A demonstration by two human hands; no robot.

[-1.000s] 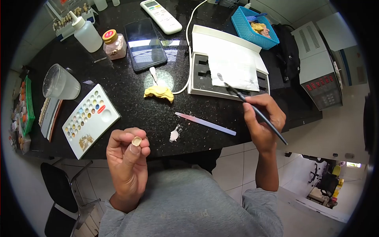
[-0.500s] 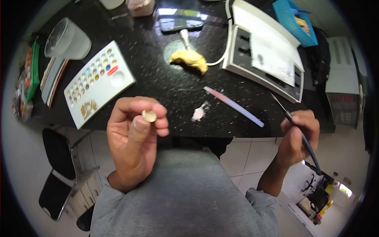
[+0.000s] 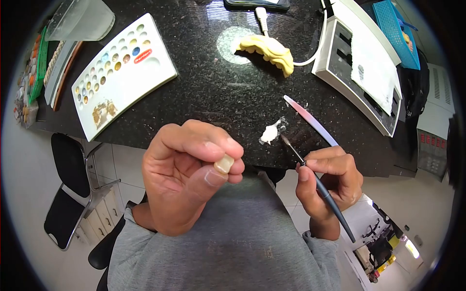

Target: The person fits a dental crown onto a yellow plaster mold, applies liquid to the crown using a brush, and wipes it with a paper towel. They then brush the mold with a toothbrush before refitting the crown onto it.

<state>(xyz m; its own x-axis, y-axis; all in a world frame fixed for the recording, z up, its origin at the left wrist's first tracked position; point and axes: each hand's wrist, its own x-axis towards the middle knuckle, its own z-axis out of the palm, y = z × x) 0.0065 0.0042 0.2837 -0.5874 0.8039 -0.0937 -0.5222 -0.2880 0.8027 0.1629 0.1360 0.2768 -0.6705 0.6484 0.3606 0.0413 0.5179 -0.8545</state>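
Observation:
Between the thumb and fingers of my left hand [image 3: 187,169] is a small cream-coloured dental crown [image 3: 224,164]. My right hand [image 3: 332,182] grips a slim dark paintbrush [image 3: 330,199] like a pen, its handle slanting down to the right. The brush's pointed tip is right by a small heap of white paste or powder [image 3: 269,134] on the dark counter. Just beyond my right hand lies a pink-to-lilac nail file-like stick [image 3: 310,120]. Farther back, a yellow dental model [image 3: 268,50] of a tooth arch rests on the counter.
A white palette [image 3: 141,80] with rows of coloured wells lies at the left, a clear plastic cup [image 3: 90,22] behind it. At the right stands an open white case [image 3: 357,99] with a blue basket [image 3: 395,29] beyond. The speckled black counter [image 3: 204,97] ends just before my body.
My right hand has moved left and inward, bringing the brush tip to the white heap. My left hand has shifted right and turned the crown. The head view has shifted too.

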